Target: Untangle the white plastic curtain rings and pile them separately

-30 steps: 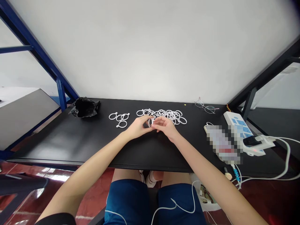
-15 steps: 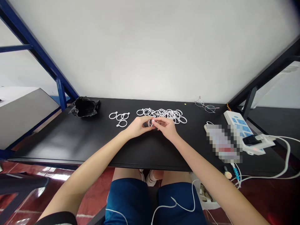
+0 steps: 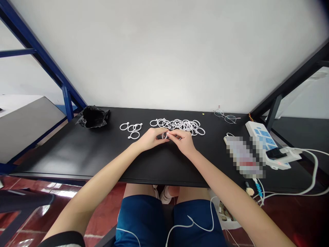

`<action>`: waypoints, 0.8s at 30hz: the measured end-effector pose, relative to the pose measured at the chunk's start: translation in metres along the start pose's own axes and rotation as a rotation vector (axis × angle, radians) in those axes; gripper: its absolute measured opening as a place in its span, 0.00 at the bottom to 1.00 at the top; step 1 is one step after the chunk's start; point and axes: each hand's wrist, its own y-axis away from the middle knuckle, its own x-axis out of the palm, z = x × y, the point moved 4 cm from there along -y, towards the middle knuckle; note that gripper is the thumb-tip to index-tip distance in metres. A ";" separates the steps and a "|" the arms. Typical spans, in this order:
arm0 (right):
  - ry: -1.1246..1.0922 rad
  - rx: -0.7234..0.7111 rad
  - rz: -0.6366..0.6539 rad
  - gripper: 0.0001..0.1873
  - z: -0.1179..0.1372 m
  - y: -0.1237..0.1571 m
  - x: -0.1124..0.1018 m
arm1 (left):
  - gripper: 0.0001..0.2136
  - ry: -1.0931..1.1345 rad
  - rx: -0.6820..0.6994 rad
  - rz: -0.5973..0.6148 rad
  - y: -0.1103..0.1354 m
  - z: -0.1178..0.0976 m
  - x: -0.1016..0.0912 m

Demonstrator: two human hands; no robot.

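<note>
My left hand (image 3: 151,138) and my right hand (image 3: 183,140) meet over the middle of the black table (image 3: 77,154). Both pinch one small white plastic ring (image 3: 166,135) between their fingertips. Just behind them lies a loose heap of white rings (image 3: 180,125). A smaller group of several rings (image 3: 131,130) lies apart to the left of my left hand.
A crumpled black bag (image 3: 93,117) sits at the back left. Eyeglasses (image 3: 226,117) lie at the back right. A white power strip (image 3: 267,145) with cables and a blurred object (image 3: 244,157) occupy the right side. Blue frame struts (image 3: 51,72) rise at left.
Both hands stayed together on the ring, with only small finger shifts as they work it. Nothing else on the table moved.
</note>
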 end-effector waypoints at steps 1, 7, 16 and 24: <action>0.004 -0.002 0.001 0.07 0.000 0.000 0.000 | 0.13 -0.003 0.003 0.001 0.000 0.000 0.000; 0.019 -0.031 -0.002 0.07 0.001 0.000 0.000 | 0.13 -0.011 -0.002 -0.001 0.000 0.000 0.000; 0.023 -0.020 -0.025 0.10 0.000 -0.001 0.000 | 0.17 -0.019 -0.015 -0.028 0.000 0.001 0.001; -0.097 0.140 -0.076 0.20 -0.005 -0.003 -0.007 | 0.20 -0.464 -0.157 -0.212 0.005 0.021 -0.038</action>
